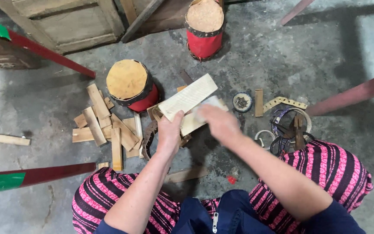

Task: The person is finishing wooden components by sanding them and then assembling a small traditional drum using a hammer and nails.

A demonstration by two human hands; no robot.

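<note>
Taking the red drum with the tan skin top (129, 85) as the landmark: just below and to its left lies a loose heap of short wooden slats (104, 128) on the concrete floor (31, 104). Just right of the drum, the left hand (169, 135) is closed around the lower end of a pale flat wooden board (188, 97), held tilted above the floor. Further right, the right hand (220, 122) is blurred, pressed against that board; its grip cannot be told. Well right of the drum sits a small round tin of nails (242, 102).
</note>
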